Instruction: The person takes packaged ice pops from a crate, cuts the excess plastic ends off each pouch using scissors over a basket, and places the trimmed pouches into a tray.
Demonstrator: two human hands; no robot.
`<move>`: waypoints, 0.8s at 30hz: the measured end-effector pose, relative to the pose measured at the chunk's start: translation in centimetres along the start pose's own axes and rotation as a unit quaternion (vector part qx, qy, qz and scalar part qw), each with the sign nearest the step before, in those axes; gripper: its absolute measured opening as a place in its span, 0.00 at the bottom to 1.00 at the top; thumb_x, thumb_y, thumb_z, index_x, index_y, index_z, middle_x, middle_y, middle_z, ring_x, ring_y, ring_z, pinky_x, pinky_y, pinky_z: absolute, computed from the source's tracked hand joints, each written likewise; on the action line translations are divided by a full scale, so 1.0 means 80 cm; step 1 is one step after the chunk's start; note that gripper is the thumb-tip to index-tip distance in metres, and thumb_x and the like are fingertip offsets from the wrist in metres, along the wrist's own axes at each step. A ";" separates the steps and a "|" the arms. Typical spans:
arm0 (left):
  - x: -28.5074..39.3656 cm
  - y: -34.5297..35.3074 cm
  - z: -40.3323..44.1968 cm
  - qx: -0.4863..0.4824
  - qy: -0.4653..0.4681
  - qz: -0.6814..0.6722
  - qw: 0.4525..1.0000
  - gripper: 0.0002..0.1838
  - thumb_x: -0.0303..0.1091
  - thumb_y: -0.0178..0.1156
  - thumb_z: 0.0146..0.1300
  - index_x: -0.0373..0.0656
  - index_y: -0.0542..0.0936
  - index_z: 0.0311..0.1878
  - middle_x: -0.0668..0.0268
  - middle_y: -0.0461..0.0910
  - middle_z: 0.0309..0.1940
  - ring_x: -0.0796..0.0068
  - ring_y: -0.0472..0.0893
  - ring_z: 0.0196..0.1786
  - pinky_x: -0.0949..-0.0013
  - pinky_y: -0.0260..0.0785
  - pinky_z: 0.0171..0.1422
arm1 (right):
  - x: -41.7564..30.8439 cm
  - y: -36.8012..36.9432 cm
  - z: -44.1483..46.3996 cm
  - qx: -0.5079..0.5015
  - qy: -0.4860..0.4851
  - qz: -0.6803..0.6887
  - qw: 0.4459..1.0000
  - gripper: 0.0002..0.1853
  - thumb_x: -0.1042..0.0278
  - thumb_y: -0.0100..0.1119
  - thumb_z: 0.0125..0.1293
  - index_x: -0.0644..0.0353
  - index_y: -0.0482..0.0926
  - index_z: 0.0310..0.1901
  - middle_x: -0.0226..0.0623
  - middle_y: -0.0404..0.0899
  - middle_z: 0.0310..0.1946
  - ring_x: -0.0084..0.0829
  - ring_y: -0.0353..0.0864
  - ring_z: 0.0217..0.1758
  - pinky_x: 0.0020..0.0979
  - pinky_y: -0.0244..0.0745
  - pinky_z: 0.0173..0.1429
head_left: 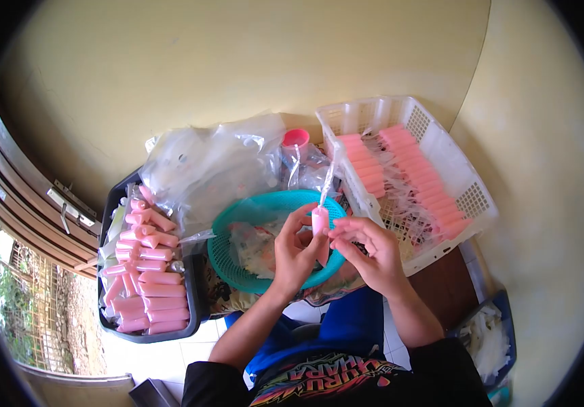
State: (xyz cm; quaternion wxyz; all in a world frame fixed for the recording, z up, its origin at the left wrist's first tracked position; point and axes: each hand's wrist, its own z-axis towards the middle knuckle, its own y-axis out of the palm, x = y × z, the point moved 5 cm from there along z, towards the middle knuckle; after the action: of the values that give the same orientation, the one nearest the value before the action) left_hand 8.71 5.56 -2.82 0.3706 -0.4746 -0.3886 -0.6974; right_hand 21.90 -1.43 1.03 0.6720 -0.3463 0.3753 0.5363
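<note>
Above the teal basket (220,261), my left hand (296,251) is closed around a pink ice pop (319,218) in a clear plastic sleeve. The sleeve stands upright, and its twisted free end (328,180) sticks up beyond my fingers. My right hand (368,254) is just to the right, fingers apart and slightly bent, its fingertips close to the ice pop. Whether they touch it I cannot tell. Crumpled clear plastic and pale scraps (254,247) lie in the basket under my hands.
At the left, a dark tray (194,298) holds many pink ice pops (163,292) in a pile. A white crate (455,152) at the right holds rows of them. Clear plastic bags (217,152) and a pink cup (296,138) are behind the basket. A bin (502,319) stands lower right.
</note>
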 end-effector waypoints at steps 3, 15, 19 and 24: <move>0.001 -0.018 -0.018 0.010 -0.017 0.009 1.000 0.25 0.21 0.61 0.67 0.36 0.69 0.66 0.63 0.78 0.43 0.76 0.84 0.38 0.76 0.76 0.36 | 0.042 0.017 0.002 0.032 0.046 0.075 0.996 0.19 0.72 0.63 0.69 0.70 0.74 0.57 0.36 0.82 0.42 0.25 0.85 0.44 0.25 0.79 0.48; -0.019 -0.067 -0.052 0.008 -0.046 -0.025 0.999 0.22 0.21 0.61 0.66 0.35 0.72 0.63 0.67 0.77 0.40 0.76 0.84 0.36 0.76 0.75 0.32 | 0.094 0.079 0.020 -0.036 0.187 0.176 0.966 0.11 0.75 0.64 0.67 0.69 0.82 0.49 0.35 0.83 0.44 0.18 0.79 0.41 0.21 0.75 0.43; -0.017 -0.072 -0.055 0.017 -0.047 -0.020 0.999 0.22 0.21 0.60 0.66 0.35 0.72 0.63 0.66 0.77 0.42 0.76 0.84 0.35 0.77 0.75 0.32 | 0.092 0.085 0.024 -0.063 0.183 0.172 0.966 0.08 0.78 0.64 0.66 0.70 0.83 0.45 0.38 0.84 0.44 0.21 0.81 0.42 0.22 0.78 0.46; -0.016 -0.071 -0.049 0.024 -0.072 -0.042 0.996 0.18 0.30 0.60 0.71 0.31 0.73 0.59 0.62 0.80 0.44 0.78 0.82 0.35 0.75 0.76 0.35 | 0.089 0.089 0.029 -0.045 0.196 0.178 0.963 0.06 0.78 0.65 0.65 0.71 0.84 0.42 0.34 0.84 0.38 0.21 0.81 0.41 0.22 0.77 0.45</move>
State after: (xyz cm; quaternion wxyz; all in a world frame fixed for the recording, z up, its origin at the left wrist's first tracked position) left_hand 2.60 4.64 -6.09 0.3236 -0.4978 -0.4507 -0.6666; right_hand 16.25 5.19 -4.51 0.4626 -0.4019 0.5310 0.5852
